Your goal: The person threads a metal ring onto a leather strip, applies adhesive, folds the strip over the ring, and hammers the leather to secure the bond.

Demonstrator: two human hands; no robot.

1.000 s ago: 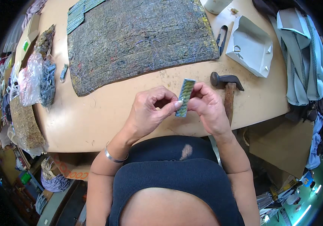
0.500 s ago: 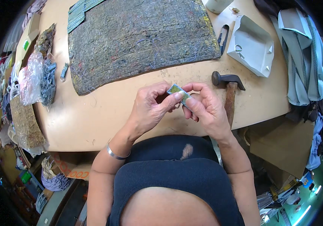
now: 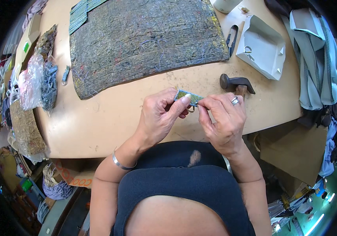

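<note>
Above the near part of the table, my left hand (image 3: 161, 113) pinches a small green and blue patterned strip (image 3: 181, 94) between thumb and fingers. My right hand (image 3: 225, 118) is closed, its thumb and forefinger gripping the strip's right end. Just under the strip, between the hands, a small metal ring (image 3: 191, 109) shows; how it joins the strip is hidden. Behind my right hand lies a hammer (image 3: 237, 83), its handle mostly covered by that hand.
A large worn dark mat (image 3: 145, 43) covers the far middle, with woven strips (image 3: 78, 17) on its corner. To the right lie a cutter (image 3: 232, 39) and a white tray (image 3: 268, 47) with metal rings. At left are plastic-wrapped pieces (image 3: 32, 84) and a small ringed tab (image 3: 66, 74).
My right hand has turned over, knuckles now up, and has shifted right along the strip to its end. The metal ring has come into sight below the strip. My left hand keeps its pinch.
</note>
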